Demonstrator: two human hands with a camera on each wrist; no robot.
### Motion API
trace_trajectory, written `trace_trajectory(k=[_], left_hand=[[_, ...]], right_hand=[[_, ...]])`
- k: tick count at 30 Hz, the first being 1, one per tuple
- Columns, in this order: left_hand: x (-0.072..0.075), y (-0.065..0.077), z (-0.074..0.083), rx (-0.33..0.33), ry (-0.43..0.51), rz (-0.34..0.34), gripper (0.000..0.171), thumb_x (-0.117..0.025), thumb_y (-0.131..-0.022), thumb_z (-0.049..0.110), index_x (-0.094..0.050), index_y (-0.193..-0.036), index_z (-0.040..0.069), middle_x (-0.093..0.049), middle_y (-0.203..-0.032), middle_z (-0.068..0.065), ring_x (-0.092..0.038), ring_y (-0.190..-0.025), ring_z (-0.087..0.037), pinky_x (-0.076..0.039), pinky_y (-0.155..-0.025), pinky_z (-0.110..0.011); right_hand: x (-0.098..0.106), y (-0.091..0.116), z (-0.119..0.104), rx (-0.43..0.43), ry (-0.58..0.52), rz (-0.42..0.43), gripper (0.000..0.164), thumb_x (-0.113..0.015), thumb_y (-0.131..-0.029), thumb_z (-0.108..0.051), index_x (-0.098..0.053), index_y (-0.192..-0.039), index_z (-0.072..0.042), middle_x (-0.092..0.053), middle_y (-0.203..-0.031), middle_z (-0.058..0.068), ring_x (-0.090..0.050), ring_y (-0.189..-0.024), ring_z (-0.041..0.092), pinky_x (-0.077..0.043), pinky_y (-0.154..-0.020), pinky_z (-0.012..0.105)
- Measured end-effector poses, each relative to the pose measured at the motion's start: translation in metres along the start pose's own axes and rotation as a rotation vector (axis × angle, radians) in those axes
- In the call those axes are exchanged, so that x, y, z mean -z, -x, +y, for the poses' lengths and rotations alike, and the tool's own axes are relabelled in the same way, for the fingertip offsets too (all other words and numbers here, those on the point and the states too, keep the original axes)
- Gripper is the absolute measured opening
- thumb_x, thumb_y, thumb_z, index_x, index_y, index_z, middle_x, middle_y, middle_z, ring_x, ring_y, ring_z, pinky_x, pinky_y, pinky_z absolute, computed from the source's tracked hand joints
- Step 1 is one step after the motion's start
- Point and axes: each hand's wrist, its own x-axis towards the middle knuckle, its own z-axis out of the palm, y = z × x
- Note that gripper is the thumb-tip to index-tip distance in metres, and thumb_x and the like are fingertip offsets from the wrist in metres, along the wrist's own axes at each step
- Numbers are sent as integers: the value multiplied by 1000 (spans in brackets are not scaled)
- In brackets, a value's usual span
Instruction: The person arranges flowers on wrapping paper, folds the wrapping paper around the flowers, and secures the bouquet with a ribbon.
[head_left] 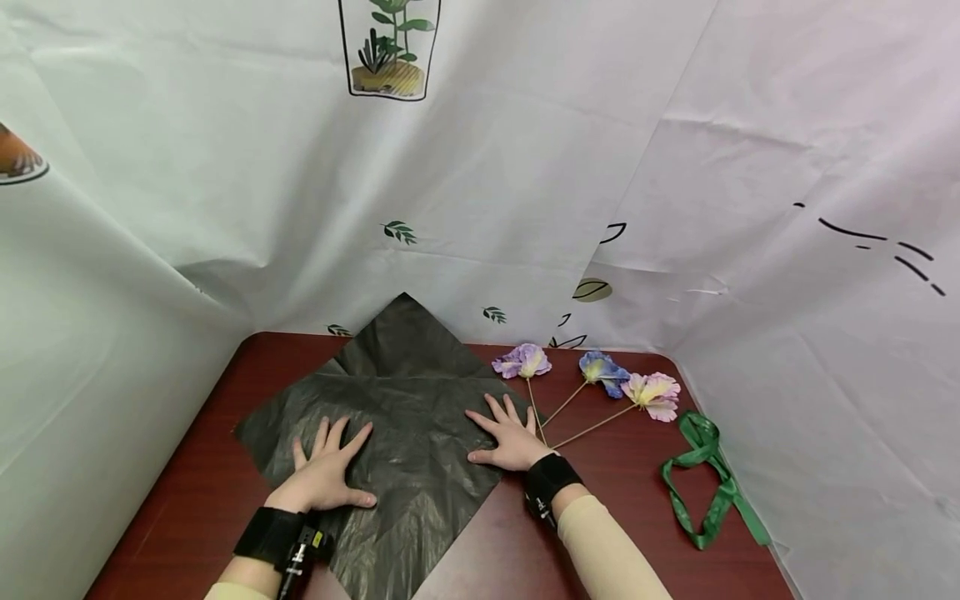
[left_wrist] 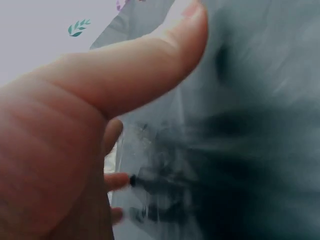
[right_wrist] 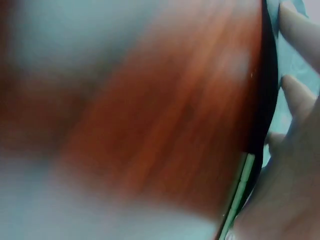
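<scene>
Thin, crinkled black wrapping paper [head_left: 416,425] lies spread on the table, one pointed corner leaning up against the back cloth. A seam or overlap runs across its upper part. My left hand [head_left: 324,477] rests on the left half with fingers spread; in the left wrist view its thumb [left_wrist: 150,60] is stretched out over the dark sheet. My right hand [head_left: 516,440] presses on the right edge, fingers fanned. Beside it, stem ends of a purple flower [head_left: 523,361], a blue flower [head_left: 602,372] and a pink-yellow flower [head_left: 654,395] converge, partly hidden near the wrist.
A loosely looped green ribbon [head_left: 703,454] lies at the table's right edge. The dark red table [head_left: 630,500] is enclosed at the back and sides by a white printed cloth [head_left: 480,183]. The right wrist view is mostly blurred tabletop [right_wrist: 150,125].
</scene>
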Motion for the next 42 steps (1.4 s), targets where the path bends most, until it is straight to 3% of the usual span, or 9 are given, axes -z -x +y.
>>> trace_trajectory(k=[3, 6, 11, 20, 24, 34, 42], left_hand=[[0, -8, 2, -43, 18, 25, 120, -95, -75, 55, -35, -169, 10, -6, -173, -32, 10, -156, -61, 15, -106, -88], [-3, -16, -6, -72, 46, 18, 118, -89, -78, 62, -34, -169, 12, -2, -174, -31, 13, -156, -61, 18, -105, -88], [-4, -28, -21, -76, 78, -14, 122, -88, -74, 70, -36, -169, 13, -1, -175, -30, 15, -156, -60, 23, -104, -86], [-13, -47, -51, -96, 17, 4, 122, -86, -74, 73, -33, -170, 21, 0, -177, -23, 14, -159, -54, 25, -106, -83], [-12, -47, -56, -130, 52, -9, 125, -88, -72, 72, -32, -171, 22, 3, -178, -22, 18, -159, -52, 28, -105, -80], [11, -37, -53, -184, 125, -91, 133, -96, -65, 63, -29, -172, 19, 9, -177, -23, 25, -156, -52, 30, -105, -78], [2, -44, -57, -152, 72, -62, 135, -95, -63, 67, -31, -171, 16, 5, -178, -23, 21, -158, -51, 29, -110, -74]], right_hand=[[0, -5, 3, 31, -18, 4, 84, -70, -98, -59, -38, -169, -27, -12, -179, 15, 1, -162, 49, 7, -114, 84], [-4, -11, 6, 30, -37, -9, 86, -69, -98, -61, -36, -170, -29, -8, -179, 13, 5, -162, 47, 11, -114, 83], [-12, -19, 12, 1, -47, -23, 88, -68, -96, -65, -34, -170, -32, -6, -180, 10, 9, -163, 44, 13, -115, 81], [-14, -23, 13, -58, -32, -52, 89, -66, -95, -70, -31, -170, -39, -3, -181, 2, 10, -164, 39, 12, -117, 79], [-12, -22, 12, -64, -36, -65, 90, -66, -94, -71, -30, -171, -40, -2, -181, 1, 11, -164, 38, 14, -117, 77], [-11, -25, 19, -33, -53, -48, 93, -63, -93, -78, -29, -171, -40, -2, -181, 2, 10, -164, 39, 14, -117, 77], [-3, -24, 15, -44, -49, -50, 90, -65, -95, -72, -31, -171, -39, -3, -181, 2, 9, -164, 39, 13, -117, 77]])
